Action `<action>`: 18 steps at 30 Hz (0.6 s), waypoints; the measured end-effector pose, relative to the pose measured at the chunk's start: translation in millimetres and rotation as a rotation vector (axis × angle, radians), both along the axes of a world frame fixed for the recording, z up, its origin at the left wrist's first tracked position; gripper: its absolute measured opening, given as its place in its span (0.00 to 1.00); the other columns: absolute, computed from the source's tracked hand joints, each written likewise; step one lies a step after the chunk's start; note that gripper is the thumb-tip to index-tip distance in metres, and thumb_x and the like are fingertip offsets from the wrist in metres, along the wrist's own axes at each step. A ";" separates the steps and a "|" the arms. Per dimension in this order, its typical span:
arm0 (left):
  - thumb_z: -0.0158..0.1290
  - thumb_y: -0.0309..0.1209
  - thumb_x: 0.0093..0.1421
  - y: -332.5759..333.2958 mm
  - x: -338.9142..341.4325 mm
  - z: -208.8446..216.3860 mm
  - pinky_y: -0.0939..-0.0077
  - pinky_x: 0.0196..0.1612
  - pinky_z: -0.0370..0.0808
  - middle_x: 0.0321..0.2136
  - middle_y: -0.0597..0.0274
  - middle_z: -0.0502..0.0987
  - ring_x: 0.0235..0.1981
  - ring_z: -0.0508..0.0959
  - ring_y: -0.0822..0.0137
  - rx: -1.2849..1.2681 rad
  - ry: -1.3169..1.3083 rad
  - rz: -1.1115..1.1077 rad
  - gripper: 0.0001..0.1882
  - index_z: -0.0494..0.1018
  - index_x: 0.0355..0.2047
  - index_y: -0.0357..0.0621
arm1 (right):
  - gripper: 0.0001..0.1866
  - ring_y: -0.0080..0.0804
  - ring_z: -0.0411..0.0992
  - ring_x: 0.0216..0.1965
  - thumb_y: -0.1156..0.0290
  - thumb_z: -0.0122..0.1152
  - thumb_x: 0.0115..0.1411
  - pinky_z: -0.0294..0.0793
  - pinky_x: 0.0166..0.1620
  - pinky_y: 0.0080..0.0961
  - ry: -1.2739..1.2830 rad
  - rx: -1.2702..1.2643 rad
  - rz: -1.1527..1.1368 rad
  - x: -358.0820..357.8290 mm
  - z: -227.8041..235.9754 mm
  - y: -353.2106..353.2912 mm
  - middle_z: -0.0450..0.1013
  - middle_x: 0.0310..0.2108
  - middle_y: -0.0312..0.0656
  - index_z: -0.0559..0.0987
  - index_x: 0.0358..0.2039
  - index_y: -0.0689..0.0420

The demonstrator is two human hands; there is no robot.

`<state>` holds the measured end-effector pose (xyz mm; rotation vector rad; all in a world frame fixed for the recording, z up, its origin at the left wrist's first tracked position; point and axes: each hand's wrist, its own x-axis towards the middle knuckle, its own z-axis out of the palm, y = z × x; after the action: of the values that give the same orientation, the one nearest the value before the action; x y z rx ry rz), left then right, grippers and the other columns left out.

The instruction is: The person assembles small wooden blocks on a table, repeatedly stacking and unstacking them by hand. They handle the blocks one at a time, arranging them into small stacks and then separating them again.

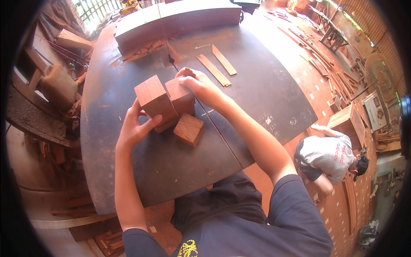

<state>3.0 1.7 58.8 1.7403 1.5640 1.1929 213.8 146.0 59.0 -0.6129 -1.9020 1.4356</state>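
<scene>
My left hand [138, 125] grips a reddish-brown wooden block [153, 94] from its left side, thumb along the near face. Right beside it is a second wooden block [180, 91], with a narrow gap between their tops. My right hand [200, 88] is closed over the far right corner of that second block; some of its fingers are hidden behind the wood. A smaller loose block [189, 129] lies just in front of the two, on the dark metal table [180, 171]. Next to my right wrist, a straight slot [220, 136] runs across the tabletop.
Thin wooden strips [214, 70] lie beyond my right hand. A long raised beam [184, 28] crosses the table's far side, with wood scraps against it. At right, a person in a grey shirt [327, 158] bends beside a wooden box [349, 122]. Planks [314, 51] lie on the floor.
</scene>
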 end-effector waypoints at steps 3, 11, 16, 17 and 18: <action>0.64 0.43 0.54 0.1 0.7 -3.8 0.70 0.46 0.73 0.45 0.56 0.81 0.45 0.80 0.64 0.048 0.011 0.017 0.37 0.65 0.60 0.39 | 0.16 0.27 0.66 0.44 0.61 0.48 0.61 0.64 0.52 0.27 0.007 -0.015 0.007 0.2 -0.7 -0.6 0.73 0.36 0.42 0.75 0.40 0.61; 0.65 0.41 0.54 -0.8 2.2 0.6 0.71 0.44 0.74 0.43 0.55 0.81 0.42 0.81 0.64 0.061 0.038 0.032 0.36 0.65 0.58 0.40 | 0.16 0.27 0.66 0.44 0.62 0.48 0.61 0.64 0.52 0.27 -0.012 -0.026 -0.001 -0.3 0.5 -0.6 0.73 0.36 0.41 0.75 0.40 0.61; 0.65 0.40 0.53 0.0 2.1 3.3 0.70 0.44 0.75 0.40 0.56 0.82 0.41 0.81 0.64 0.067 0.090 0.032 0.35 0.65 0.58 0.40 | 0.16 0.27 0.66 0.44 0.62 0.48 0.62 0.64 0.52 0.26 -0.012 -0.026 -0.013 -0.2 2.1 -2.1 0.73 0.37 0.41 0.75 0.40 0.61; 0.65 0.40 0.53 -0.4 1.5 3.2 0.70 0.44 0.75 0.40 0.55 0.82 0.40 0.82 0.63 0.069 0.096 0.034 0.35 0.65 0.57 0.40 | 0.16 0.27 0.66 0.44 0.62 0.48 0.62 0.64 0.52 0.26 -0.012 -0.026 -0.012 -0.8 1.4 -1.9 0.73 0.37 0.41 0.75 0.40 0.61; 0.65 0.41 0.53 0.0 1.0 2.8 0.70 0.44 0.75 0.39 0.55 0.82 0.40 0.82 0.63 0.072 0.101 0.036 0.35 0.65 0.57 0.40 | 0.16 0.27 0.66 0.44 0.62 0.48 0.62 0.64 0.52 0.26 -0.013 -0.025 -0.012 -1.0 1.1 -1.3 0.73 0.37 0.40 0.75 0.40 0.61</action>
<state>4.0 1.7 61.6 1.8518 1.6357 1.2095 212.8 144.7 60.1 -0.6456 -1.8900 1.4532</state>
